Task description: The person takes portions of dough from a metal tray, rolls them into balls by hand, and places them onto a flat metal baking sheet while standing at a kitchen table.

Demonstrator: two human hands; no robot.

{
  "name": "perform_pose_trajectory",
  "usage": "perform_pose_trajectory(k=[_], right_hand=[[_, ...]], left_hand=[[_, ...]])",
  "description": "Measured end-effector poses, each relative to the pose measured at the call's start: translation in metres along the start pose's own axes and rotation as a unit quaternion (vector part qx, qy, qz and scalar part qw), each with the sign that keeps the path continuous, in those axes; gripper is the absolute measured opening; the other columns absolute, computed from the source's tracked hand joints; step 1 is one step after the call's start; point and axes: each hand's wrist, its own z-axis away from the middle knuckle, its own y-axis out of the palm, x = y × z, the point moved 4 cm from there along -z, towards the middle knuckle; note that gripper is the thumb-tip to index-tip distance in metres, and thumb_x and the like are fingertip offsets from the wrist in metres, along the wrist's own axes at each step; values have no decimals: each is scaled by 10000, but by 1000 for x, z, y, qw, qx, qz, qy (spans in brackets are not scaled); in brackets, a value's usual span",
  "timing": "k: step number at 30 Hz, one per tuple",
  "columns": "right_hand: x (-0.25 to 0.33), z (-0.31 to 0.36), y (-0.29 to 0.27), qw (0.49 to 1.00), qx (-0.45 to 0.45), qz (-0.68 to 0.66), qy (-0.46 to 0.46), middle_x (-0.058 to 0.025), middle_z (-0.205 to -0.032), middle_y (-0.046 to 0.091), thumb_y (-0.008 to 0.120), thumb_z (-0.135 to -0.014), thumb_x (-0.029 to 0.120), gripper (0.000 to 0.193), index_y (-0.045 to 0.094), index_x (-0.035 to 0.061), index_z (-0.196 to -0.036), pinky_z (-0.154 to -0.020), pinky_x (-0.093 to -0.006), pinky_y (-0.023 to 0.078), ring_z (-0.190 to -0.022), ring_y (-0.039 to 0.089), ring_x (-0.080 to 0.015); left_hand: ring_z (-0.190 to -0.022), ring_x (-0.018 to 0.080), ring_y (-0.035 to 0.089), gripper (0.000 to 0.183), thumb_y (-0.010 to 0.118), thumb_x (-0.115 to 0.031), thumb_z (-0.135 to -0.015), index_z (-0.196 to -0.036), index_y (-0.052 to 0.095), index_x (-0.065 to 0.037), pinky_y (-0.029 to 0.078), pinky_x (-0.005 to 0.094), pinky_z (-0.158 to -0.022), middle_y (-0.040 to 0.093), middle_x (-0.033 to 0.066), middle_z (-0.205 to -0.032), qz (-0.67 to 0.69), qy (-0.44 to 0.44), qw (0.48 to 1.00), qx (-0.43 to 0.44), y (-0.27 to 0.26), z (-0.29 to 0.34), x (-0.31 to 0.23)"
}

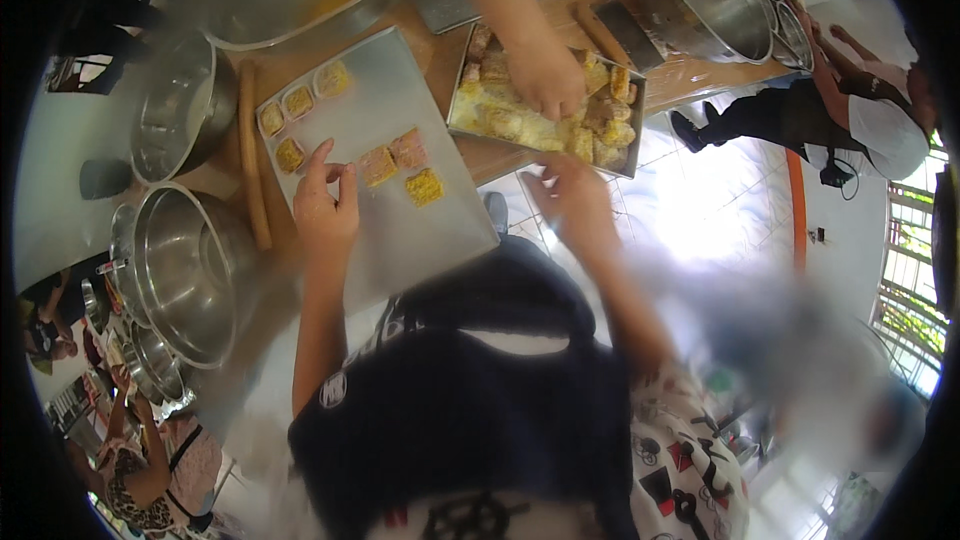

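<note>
My left hand (328, 202) is over a flat metal baking sheet (400, 250), its thumb and fingers apart with nothing between them. Around it sit several small square pieces with yellow crumb tops; a crumb-topped square (290, 154) lies just left of its fingertips, and a pinkish-sided square (378, 166) lies to the right. My right hand (578, 205) hovers by the near edge of a deeper rectangular pan (540, 147), fingers bent but apart, with no object visible in them. Yellow crumbs and several coated pieces (612, 120) fill that pan. Another person's hand (548, 80) reaches into it from the far side.
Large steel bowls (190, 275) stand at the left, with a wooden rolling pin (253, 155) between them and the sheet. At the far right of the table are another big bowl (710, 0) and a dark flat scraper-like piece (628, 35). Other people stand on both sides of the room.
</note>
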Motion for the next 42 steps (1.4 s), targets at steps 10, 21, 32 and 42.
perform_pose_trajectory(k=[10,21,32,42], right_hand=[[-88,-17,-61,954,-104,279,40,-99,-1068,598,653,-685,152,400,617,94,-1079,-807,-461,451,-997,543,-310],[-107,-32,-57,954,-27,295,46,-95,-1013,628,685,-673,189,411,603,85,-1061,-782,-488,430,-987,553,-304],[-107,-35,-58,951,-44,304,34,-92,-971,614,707,-666,203,365,636,93,-1006,-789,-485,423,-975,548,-304],[-113,-33,-59,959,-64,275,6,-81,-937,630,699,-652,200,343,634,91,-971,-811,-475,413,-974,556,-289]], left_hand=[[-890,296,566,302,690,-138,-740,-1024,616,-70,438,408,-806,627,81,-920,4,260,958,119,47,-5,-112],[-1032,301,524,411,705,-124,-692,-1086,593,-81,397,413,-894,587,94,-1089,-94,187,978,16,21,27,-23],[-1090,306,507,541,744,-81,-623,-1136,570,-74,379,424,-930,569,112,-1139,-167,218,958,79,24,2,7],[-886,194,599,372,688,-80,-724,-1083,598,-44,438,328,-798,641,73,-942,107,51,980,158,25,-18,44]])
